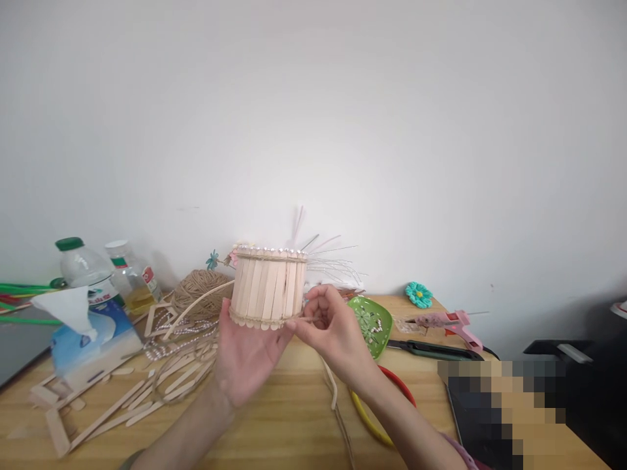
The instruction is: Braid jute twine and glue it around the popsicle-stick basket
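A round basket of upright craft sticks (268,287) is held up above the table, with pearl beads along its top rim and twine around its top and bottom. My left hand (249,362) supports it from below, palm up, fingers partly hidden behind it. Thumb and fingers of my right hand (336,333) pinch jute twine (309,319) at the lower right edge of the basket. A length of twine (345,427) trails down toward the table's front. A pale curved strip (198,301) shows at the basket's left.
Left are a tissue box (98,339), bottles (134,281), a twine ball (202,292) and loose craft sticks (115,408). Right are a green dish (369,326), a utility knife (434,350), a pink glue gun (453,323) and a crocheted flower (418,295). A wall stands behind.
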Motion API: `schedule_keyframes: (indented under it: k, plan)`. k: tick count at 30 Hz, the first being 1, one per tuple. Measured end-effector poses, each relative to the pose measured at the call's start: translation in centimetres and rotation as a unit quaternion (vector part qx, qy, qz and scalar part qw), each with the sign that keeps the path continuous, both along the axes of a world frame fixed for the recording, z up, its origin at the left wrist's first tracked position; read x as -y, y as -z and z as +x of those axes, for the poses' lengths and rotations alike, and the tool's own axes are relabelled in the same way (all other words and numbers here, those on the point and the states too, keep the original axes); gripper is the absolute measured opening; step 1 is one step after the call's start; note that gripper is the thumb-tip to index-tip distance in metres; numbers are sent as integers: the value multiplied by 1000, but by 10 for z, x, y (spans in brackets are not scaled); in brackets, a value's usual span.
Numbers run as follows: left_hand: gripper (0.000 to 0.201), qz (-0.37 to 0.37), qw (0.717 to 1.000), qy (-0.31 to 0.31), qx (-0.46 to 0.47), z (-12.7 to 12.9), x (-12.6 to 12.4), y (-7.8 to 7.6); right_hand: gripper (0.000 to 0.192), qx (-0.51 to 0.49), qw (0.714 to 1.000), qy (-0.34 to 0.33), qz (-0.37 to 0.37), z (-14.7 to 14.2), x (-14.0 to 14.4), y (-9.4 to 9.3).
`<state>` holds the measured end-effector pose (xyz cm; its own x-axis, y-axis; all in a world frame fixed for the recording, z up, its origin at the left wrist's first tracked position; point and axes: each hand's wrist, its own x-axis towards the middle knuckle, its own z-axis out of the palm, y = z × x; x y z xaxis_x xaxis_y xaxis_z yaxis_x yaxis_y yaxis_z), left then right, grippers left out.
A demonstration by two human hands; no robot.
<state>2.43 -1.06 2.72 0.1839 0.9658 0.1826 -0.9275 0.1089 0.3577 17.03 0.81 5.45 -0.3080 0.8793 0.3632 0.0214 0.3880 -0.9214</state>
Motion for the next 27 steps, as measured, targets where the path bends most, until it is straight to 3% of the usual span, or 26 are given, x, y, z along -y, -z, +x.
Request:
schedule_keyframes:
  k: [6, 9, 12, 20, 23, 27]
  plan:
    - [69, 18, 999, 26, -26, 1, 1, 1, 64, 14, 1000, -2, 9, 1, 3, 0]
    - [72, 28, 998, 34, -37, 1, 2, 2, 60, 49, 998, 1, 25, 1, 5, -5]
    - [69, 37, 998, 52, -21, 2, 3, 1, 55, 58, 997, -37, 29, 0, 7, -11]
    - [53, 71, 993, 87, -40, -2, 7, 3, 65, -27, 995, -97, 5, 0, 11, -11]
    - [51, 53, 991, 42, -119, -10, 3, 8, 67, -41, 995, -87, 7, 3, 10, -8]
    - [43, 17, 953, -145, -264, -21, 0, 8, 69, -35, 999, -31, 9, 5, 7, 0]
